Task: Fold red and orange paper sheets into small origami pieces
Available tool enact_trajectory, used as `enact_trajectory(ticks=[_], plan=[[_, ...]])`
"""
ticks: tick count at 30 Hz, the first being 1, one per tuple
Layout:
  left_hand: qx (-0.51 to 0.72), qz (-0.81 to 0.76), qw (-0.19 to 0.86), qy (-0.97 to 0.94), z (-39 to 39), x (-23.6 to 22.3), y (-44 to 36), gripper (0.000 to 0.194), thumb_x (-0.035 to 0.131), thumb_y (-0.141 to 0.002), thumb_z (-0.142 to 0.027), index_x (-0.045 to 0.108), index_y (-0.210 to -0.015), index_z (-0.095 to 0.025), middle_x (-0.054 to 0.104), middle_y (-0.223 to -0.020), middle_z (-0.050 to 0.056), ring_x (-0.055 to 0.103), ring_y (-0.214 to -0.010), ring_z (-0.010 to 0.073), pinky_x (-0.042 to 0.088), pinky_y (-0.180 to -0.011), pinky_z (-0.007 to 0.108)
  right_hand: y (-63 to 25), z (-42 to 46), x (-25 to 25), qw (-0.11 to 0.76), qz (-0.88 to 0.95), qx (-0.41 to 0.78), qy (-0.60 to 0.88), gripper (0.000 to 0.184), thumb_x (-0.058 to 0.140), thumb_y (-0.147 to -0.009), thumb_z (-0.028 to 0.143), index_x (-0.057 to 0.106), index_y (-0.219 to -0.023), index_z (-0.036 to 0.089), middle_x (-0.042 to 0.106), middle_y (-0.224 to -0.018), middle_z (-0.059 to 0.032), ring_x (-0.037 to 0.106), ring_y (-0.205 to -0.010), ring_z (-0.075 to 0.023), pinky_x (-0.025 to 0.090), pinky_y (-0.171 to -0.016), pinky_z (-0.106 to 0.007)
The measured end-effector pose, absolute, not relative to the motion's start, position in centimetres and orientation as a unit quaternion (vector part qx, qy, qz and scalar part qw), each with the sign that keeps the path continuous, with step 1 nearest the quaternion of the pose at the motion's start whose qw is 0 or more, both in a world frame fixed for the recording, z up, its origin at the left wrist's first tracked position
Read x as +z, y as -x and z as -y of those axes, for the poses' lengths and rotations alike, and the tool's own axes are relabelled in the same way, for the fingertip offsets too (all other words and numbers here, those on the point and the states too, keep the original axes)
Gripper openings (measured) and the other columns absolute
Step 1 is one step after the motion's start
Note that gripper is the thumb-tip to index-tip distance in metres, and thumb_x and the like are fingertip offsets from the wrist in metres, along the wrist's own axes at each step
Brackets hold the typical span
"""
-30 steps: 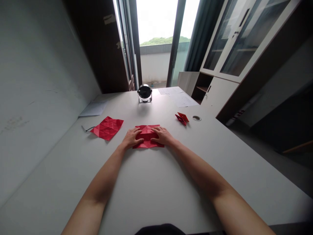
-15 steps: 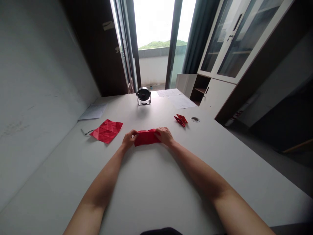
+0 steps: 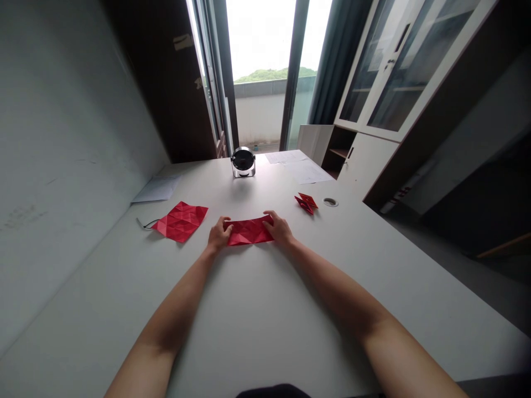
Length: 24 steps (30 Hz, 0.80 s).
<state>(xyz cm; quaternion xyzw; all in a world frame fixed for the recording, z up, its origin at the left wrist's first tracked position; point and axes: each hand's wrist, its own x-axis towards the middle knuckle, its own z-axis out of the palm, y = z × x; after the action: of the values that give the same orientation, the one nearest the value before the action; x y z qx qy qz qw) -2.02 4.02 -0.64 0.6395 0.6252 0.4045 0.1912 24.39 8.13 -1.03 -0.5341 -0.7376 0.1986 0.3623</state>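
A strip of red folded paper (image 3: 249, 232) with triangular creases is stretched sideways between my two hands, low over the white table. My left hand (image 3: 218, 233) grips its left end, thumb on the near face. At the right end my right hand (image 3: 280, 228) pinches it with the thumb, the index finger raised along the top edge. The fingers behind the paper are partly hidden. To the left lies a creased red paper sheet (image 3: 181, 222), spread out. Small folded red paper pieces (image 3: 306, 203) sit to the right of my right hand.
A round black device on a metal stand (image 3: 243, 161) is at the table's far side. White papers (image 3: 305, 168) lie at the back right, another paper (image 3: 155, 189) by the left wall. A thin cord (image 3: 145, 225) touches the red sheet. A cable hole (image 3: 330, 202) is at right.
The red paper has tilted, so its creased face now shows instead of the flat one. My thumbs have come to its near face, and my right index finger has lifted.
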Motion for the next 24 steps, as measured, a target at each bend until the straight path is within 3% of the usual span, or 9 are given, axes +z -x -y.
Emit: enact_trajectory(ticks=[4, 8, 12, 14, 16, 20, 24], plan=[[0.293, -0.601, 0.036, -0.743, -3.7, -0.3, 1.3, 0.048, 0.057, -0.091, -0.032, 0.051, -0.138, -0.022, 0.06, -0.13, 0.012, 0.056, -0.118, 0.0272, 0.044, -0.104, 0.043, -24.1, -7.7, -1.2, 0.261, 0.772, 0.119, 0.567, 0.051, 0.05, -0.095, 0.03, 0.044, -0.146, 0.026, 0.072, -0.088, -0.0036, 0.066, -0.08, -0.0235, 0.047, -0.077, -0.033], [0.144, -0.538, 0.048, -0.829, -3.8, -0.9, 0.6, 0.045, 0.043, -0.099, -0.041, 0.052, -0.142, -0.028, 0.041, -0.156, 0.006, 0.036, -0.143, 0.0267, 0.026, -0.119, 0.048, -24.1, -7.6, -1.0, 0.246, 0.791, 0.054, 0.558, 0.047, 0.048, -0.096, 0.025, 0.048, -0.143, 0.022, 0.068, -0.119, -0.012, 0.062, -0.106, -0.0269, 0.045, -0.093, -0.038], [0.061, -0.556, 0.071, -0.826, -4.1, -2.0, 0.8, 0.058, 0.032, -0.101, -0.05, 0.033, -0.155, -0.028, 0.026, -0.164, 0.005, 0.021, -0.151, 0.0273, 0.018, -0.121, 0.052, -24.0, -7.3, -0.6, 0.236, 0.824, -0.028, 0.514, 0.042, 0.049, -0.097, 0.032, 0.057, -0.136, 0.017, 0.045, -0.15, -0.0173, 0.038, -0.138, -0.033, 0.03, -0.113, -0.05], [0.053, -0.56, 0.068, -0.824, -4.3, -2.3, 1.0, 0.06, 0.028, -0.102, -0.05, 0.029, -0.157, -0.026, 0.021, -0.166, 0.005, 0.018, -0.153, 0.0264, 0.016, -0.122, 0.051, -23.5, -7.0, -0.6, 0.222, 0.852, -0.045, 0.472, 0.044, 0.045, -0.1, 0.035, 0.057, -0.137, 0.016, 0.033, -0.159, -0.0158, 0.026, -0.147, -0.0324, 0.018, -0.119, -0.052], [0.051, -0.561, 0.066, -0.824, -4.3, -2.3, 1.1, 0.058, 0.025, -0.103, -0.046, 0.028, -0.157, -0.025, 0.02, -0.166, 0.004, 0.017, -0.153, 0.0249, 0.016, -0.122, 0.05, -22.8, -6.5, -0.9, 0.197, 0.883, -0.032, 0.425, 0.047, 0.039, -0.102, 0.037, 0.053, -0.142, 0.017, 0.029, -0.161, -0.0139, 0.023, -0.149, -0.0296, 0.011, -0.122, -0.051], [0.057, -0.572, 0.064, -0.816, -4.2, -2.2, 1.0, 0.056, 0.023, -0.103, -0.04, 0.028, -0.157, -0.024, 0.022, -0.165, 0.004, 0.019, -0.152, 0.0232, 0.016, -0.122, 0.05, -21.7, -6.3, -2.0, 0.126, 0.916, 0.042, 0.377, 0.053, 0.029, -0.105, 0.042, 0.042, -0.151, 0.02, 0.034, -0.16, -0.0115, 0.025, -0.149, -0.0255, 0.015, -0.122, -0.047], [0.049, -0.586, 0.071, -0.806, -4.2, -2.2, 1.0, 0.058, 0.025, -0.103, -0.045, 0.028, -0.157, -0.024, 0.021, -0.165, 0.005, 0.019, -0.152, 0.0251, 0.014, -0.122, 0.053, -22.1, -7.3, -2.7, 0.093, 0.903, 0.071, 0.413, 0.058, 0.028, -0.104, 0.046, 0.034, -0.155, 0.019, 0.026, -0.163, -0.0118, 0.021, -0.151, -0.0263, 0.015, -0.122, -0.046]])
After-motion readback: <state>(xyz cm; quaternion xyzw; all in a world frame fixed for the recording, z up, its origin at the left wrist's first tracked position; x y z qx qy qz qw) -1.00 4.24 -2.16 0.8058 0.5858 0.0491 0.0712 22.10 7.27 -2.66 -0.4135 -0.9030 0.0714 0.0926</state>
